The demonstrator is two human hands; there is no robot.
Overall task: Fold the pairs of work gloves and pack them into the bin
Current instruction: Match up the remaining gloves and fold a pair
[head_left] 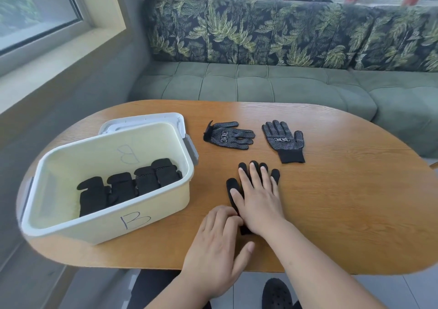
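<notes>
A black work glove (246, 180), plain side up with its fingertips pointing away, is being pressed flat on the wooden table (343, 202) by the right hand (257, 197), whose fingers are being held spread and open on it. The cuff end is being pinched by the curled fingers of the left hand (219, 242). Two more gloves, one dotted glove (228, 135) lying sideways and another dotted glove (285, 140) lying cuff toward the person, are being left apart farther back. Folded black pairs (128, 187) are being kept in a row inside the cream bin (111, 228) marked B, at the left.
</notes>
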